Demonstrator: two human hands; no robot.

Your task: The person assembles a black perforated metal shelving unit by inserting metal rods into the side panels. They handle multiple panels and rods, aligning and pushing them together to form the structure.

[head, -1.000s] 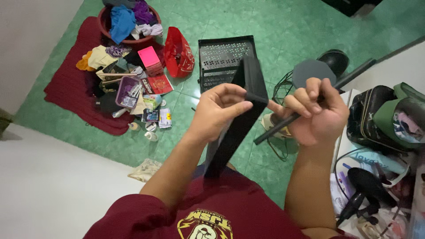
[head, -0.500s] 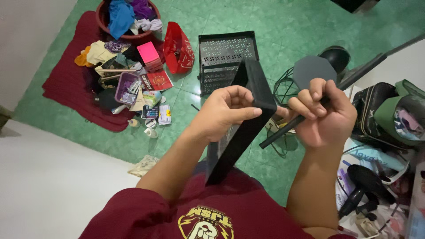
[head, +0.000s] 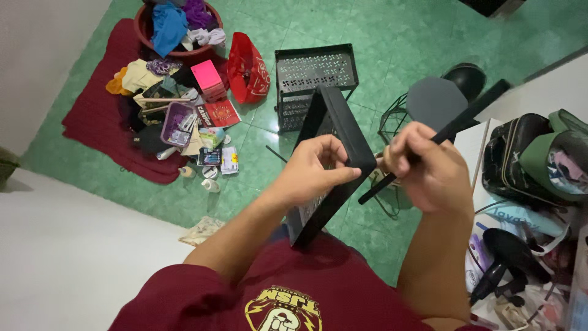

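My left hand grips the edge of a black perforated metal tray, which stands tilted on edge against my lap. My right hand is closed around a thin black rod. The rod slants up to the right, and its lower end sits close to the tray's corner. The two hands are almost side by side above my maroon shirt.
A second black perforated tray lies on the green tiled floor. Left of it are a red bag, a pink box, a dark red rug with clutter and a basket of clothes. Bags and a hair dryer are at right.
The tray has swung more upright and nearer my left hand. My right hand with the rod has shifted slightly, and the view has moved a little.
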